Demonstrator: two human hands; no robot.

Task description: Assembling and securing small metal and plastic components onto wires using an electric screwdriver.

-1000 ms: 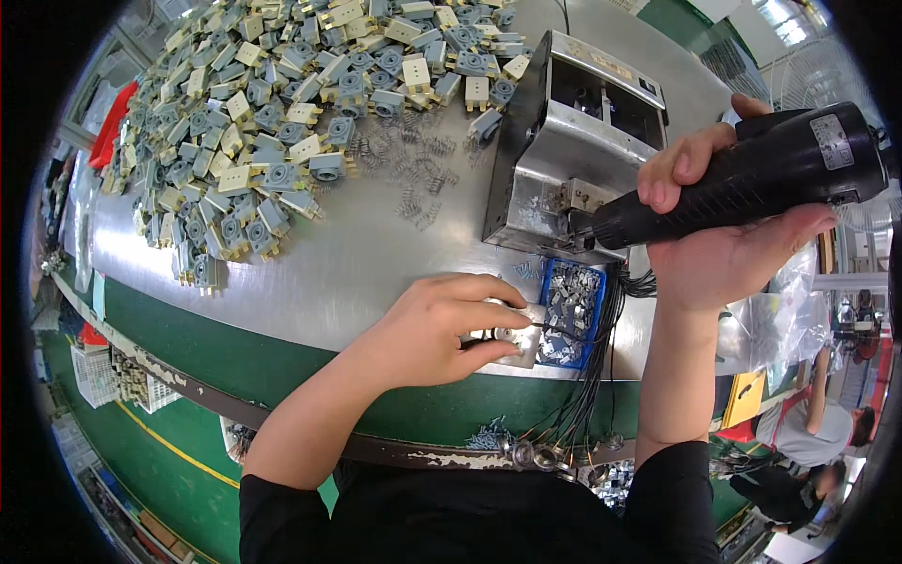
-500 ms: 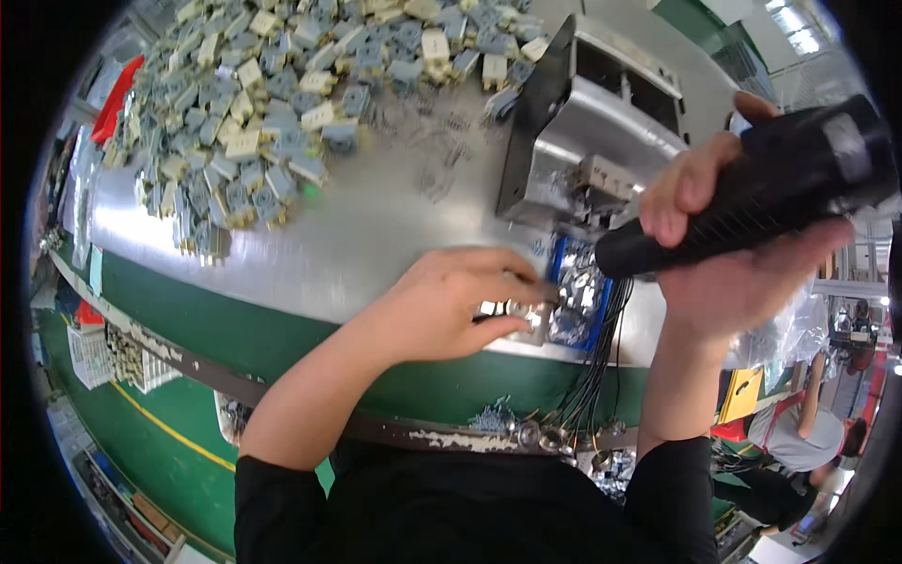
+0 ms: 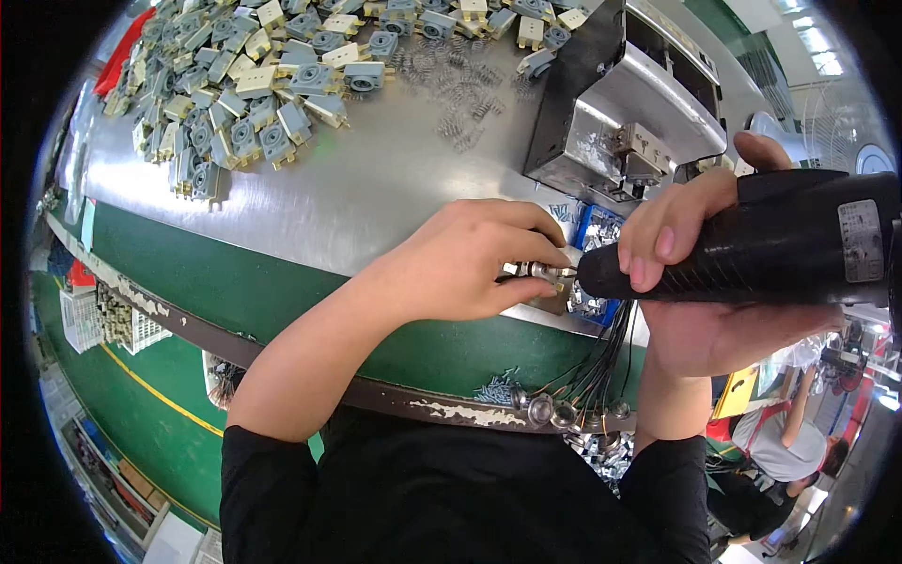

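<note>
My left hand point(image 3: 470, 258) pinches a small shiny metal part point(image 3: 532, 270) between thumb and fingers, above the front of the steel tabletop. Wrapped in my right hand point(image 3: 678, 224) is a thick black electric screwdriver point(image 3: 770, 246), lying almost level with its nose pointing left. Its thin tip meets or nearly meets the part; contact is too small to make out. Beneath and behind the tool's nose sits a blue tray point(image 3: 583, 228) of small bright metal pieces, partly covered by the tool and my right hand.
Grey-and-cream blocks point(image 3: 310, 80) heap at the far left, beside loose springs point(image 3: 451, 89). A steel fixture point(image 3: 601, 108) stands behind the tray. Black wires point(image 3: 611, 350) with round metal cups point(image 3: 540, 410) and small screws point(image 3: 498, 386) lie at the front edge. A person point(image 3: 785, 442) is at right.
The screwdriver has swung level, and its tip has come to the metal part in my left hand. The view has shifted slightly; both hands keep their hold.
</note>
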